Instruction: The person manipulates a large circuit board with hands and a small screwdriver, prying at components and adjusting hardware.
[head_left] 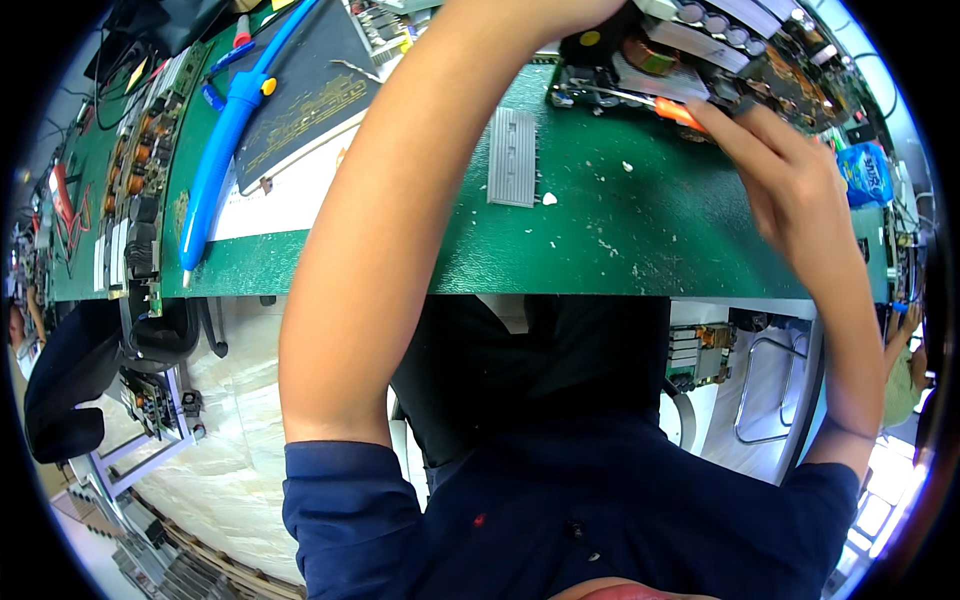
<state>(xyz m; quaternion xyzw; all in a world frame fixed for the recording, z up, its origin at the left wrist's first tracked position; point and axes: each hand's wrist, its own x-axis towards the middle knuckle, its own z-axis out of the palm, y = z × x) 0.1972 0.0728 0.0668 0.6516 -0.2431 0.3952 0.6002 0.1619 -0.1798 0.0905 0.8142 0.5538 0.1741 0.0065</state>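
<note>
Navy shirt fabric lies nearest the camera. Reference for all positions: the gray finned heat sink on the green tabletop.

Right grip: my right hand is to the right of the heat sink. Its fingers are closed on the handle of the orange-handled tool. The thin metal shaft points left, toward the near edge of the circuit board. I judge that the low, nearly flat angle lets the shaft reach the board's edge beneath the taller parts. Contact at the tip cannot be confirmed.

Left grip: my left hand is beyond the heat sink, cut off by the upper edge of the view. I cannot tell whether it is clenched, released or grasping. Its position close to the board suggests steadying.

Board: located beyond and to the right of the heat sink, carrying coils and metal plates; probably set there so that both arms can reach it.

Left of the heat sink, past my left forearm, the blue pump-shaped tool lies beside a dark flat pad, seemingly parked out of the working area. Right of the heat sink, beyond my right hand, sits a blue packet.
</note>
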